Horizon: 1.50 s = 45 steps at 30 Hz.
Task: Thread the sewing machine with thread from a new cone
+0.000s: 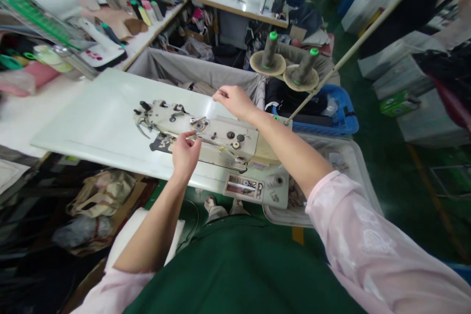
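Note:
A pale sewing machine (217, 130) lies along the white table (91, 103), with knobs and thread guides on its top. My left hand (187, 153) is at the machine's near side, thumb and forefinger curled close together by a round dial; anything between them is too small to see. Over the machine's far edge, my right hand (233, 100) is pinched on a small dark thing that I cannot make out. Two dark thread cones (270, 54) with green tips stand on round holders beyond my right forearm.
A small parts tray (244, 189) and a grey spool (274, 180) sit at the table's near right. A slanting pole (346, 56) rises at the right. Beyond are a blue basket (344, 108) and a cloth-lined bin (176, 66).

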{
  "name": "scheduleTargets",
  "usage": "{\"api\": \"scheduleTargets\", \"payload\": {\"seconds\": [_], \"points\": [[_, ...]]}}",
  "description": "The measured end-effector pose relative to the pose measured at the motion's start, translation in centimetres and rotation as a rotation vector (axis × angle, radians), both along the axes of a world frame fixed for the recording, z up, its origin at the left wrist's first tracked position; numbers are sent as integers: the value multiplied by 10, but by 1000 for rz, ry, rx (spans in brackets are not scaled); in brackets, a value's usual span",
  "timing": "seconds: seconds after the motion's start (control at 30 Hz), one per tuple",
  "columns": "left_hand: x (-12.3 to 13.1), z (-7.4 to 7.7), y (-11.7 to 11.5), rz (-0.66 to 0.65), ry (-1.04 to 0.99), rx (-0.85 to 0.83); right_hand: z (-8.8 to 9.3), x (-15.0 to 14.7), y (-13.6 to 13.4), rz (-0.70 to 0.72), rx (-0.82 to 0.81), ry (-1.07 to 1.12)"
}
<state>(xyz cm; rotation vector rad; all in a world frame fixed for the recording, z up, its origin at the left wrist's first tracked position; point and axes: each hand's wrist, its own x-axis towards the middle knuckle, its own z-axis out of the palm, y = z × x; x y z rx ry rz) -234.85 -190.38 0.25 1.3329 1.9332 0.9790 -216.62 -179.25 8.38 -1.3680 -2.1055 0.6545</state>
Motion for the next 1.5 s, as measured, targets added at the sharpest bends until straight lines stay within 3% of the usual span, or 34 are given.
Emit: {"api": "scheduleTargets", "payload": {"seconds": [0.17,0.33,0.5,0.7,0.93,1.1,1.3,1.5], "points": [[-4,6,-3,-7,-28,-28,-1,7,0,0,-15,-167],[-7,7,-7,-24,-21,-6,-19,7,2,183,60,-369],[-10,8,-13,-46,-1,-6,-29,-12,4,285,61,-481],[-14,3,-18,-74,-8,-37,-36,-34,12,133,-87,-389],[-15,0,-24,-103,-33,-33,-47,-57,19,-93,-298,-77],[-17,-1,-27,-112,-42,-38,-48,-58,16,-138,-406,28],[-18,2,-29,-123,-40,-61,-49,-42,10,-77,-367,-146],[-16,0,-29,-128,-20,-87,-35,-38,1,-20,-278,-399]]}}
